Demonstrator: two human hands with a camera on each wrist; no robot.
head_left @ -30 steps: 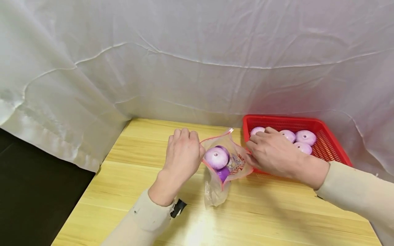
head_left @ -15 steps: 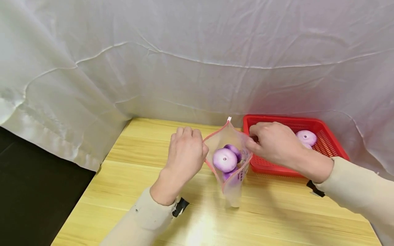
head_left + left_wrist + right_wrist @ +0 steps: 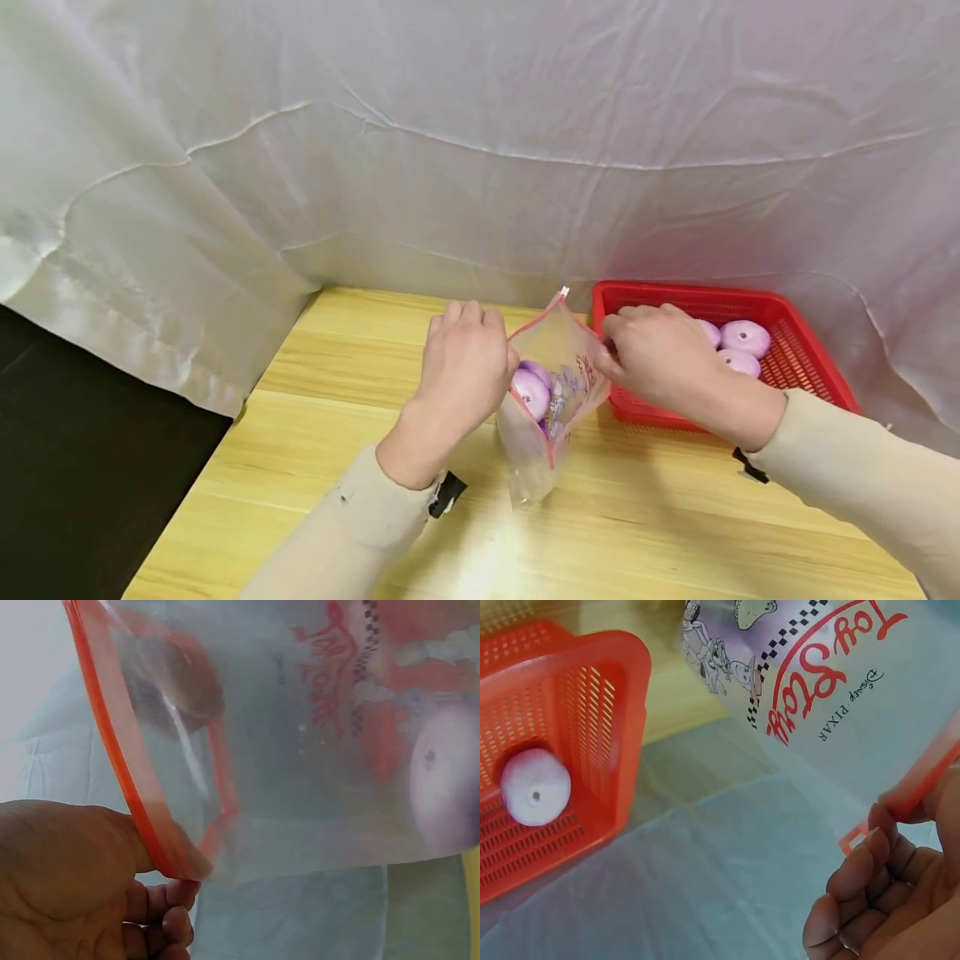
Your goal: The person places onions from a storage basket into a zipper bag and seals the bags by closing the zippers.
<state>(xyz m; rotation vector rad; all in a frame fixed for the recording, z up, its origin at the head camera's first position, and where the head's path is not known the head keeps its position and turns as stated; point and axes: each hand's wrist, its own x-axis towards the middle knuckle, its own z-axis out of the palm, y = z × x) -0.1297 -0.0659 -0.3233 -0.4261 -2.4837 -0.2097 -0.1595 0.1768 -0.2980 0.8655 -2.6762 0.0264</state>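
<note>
Between my two hands hangs a clear zip bag (image 3: 517,454) with a red-edged mouth, spread wide. Purple onions (image 3: 531,393) lie inside it, bunched towards the left wall. My left hand (image 3: 465,362) pinches the left side of the mouth; in the left wrist view, its thumb and fingers grip the red strip (image 3: 120,772). My right hand (image 3: 663,354) pinches the opposite side. Red "Toy Story" lettering (image 3: 817,682) shows on the bag in the right wrist view. A white slider (image 3: 564,292) sits at the far corner of the mouth.
A red plastic basket (image 3: 817,362) stands at the back right of the wooden table (image 3: 675,517), partly behind my right hand. Several purple onions (image 3: 746,337) lie in it. A pale cloth sheet (image 3: 450,208) hangs behind the table and along its left.
The bag's lower end swings right, then back left, and the onions inside shift towards its left wall. My left hand has moved slightly right. Both hands keep hold of the mouth.
</note>
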